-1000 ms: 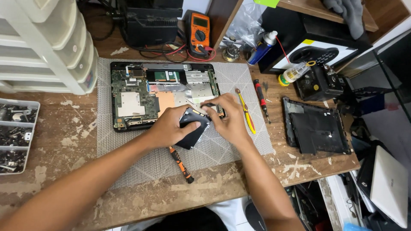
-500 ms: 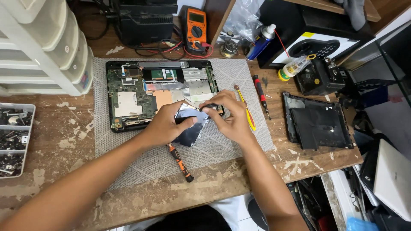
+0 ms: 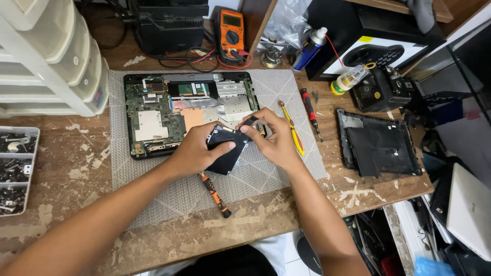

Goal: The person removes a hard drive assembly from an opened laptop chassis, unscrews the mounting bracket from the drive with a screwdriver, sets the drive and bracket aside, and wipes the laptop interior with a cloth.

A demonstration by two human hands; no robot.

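Got the flat black rectangular drive [image 3: 225, 151] lifted off the opened laptop chassis [image 3: 153, 117], left hand [image 3: 197, 151] gripping it, right hand [image 3: 273, 140] fingers pinching its black corner bracket [image 3: 249, 121]; bracket's not off yet.

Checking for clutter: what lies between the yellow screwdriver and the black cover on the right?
In the head view, a red-and-black screwdriver lies between the yellow screwdriver and the black cover, on the mat's edge; beyond it is bare wood.

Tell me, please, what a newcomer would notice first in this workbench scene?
Both hands, left hand and right hand, hold a flat black drive above the grey mat at the centre. Behind them lies an opened laptop with its circuit board bare. An orange multimeter stands at the back.
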